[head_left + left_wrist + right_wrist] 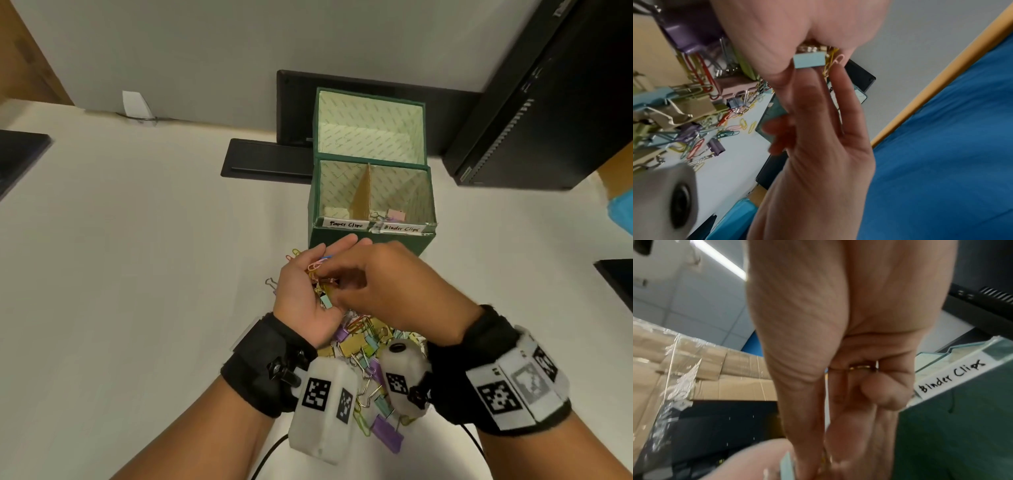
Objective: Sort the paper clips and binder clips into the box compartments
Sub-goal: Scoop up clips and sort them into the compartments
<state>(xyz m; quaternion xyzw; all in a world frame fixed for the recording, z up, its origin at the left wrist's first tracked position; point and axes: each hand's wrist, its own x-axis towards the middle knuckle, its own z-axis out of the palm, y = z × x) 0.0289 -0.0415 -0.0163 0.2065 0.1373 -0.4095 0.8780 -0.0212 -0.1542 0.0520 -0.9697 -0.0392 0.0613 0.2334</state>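
Even, bright indoor light, soft shadows on the counter [137, 240]. Head view bends at the edges. Both wrist views motion-blurred, close skin out of focus; ceiling light strip [719, 259] glares far left.

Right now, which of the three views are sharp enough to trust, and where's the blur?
Head view: sharp, evenly lit, box labels readable, wide-angle bending at the edges. Left wrist view: motion-blurred, only the blue binder clip fairly crisp. Right wrist view: right hand soft and filling the frame, fingertips smeared, Binder Clips label legible.

Head view looks steeply down at the desk; both wrist views sit close, sharing the green box [371, 236].
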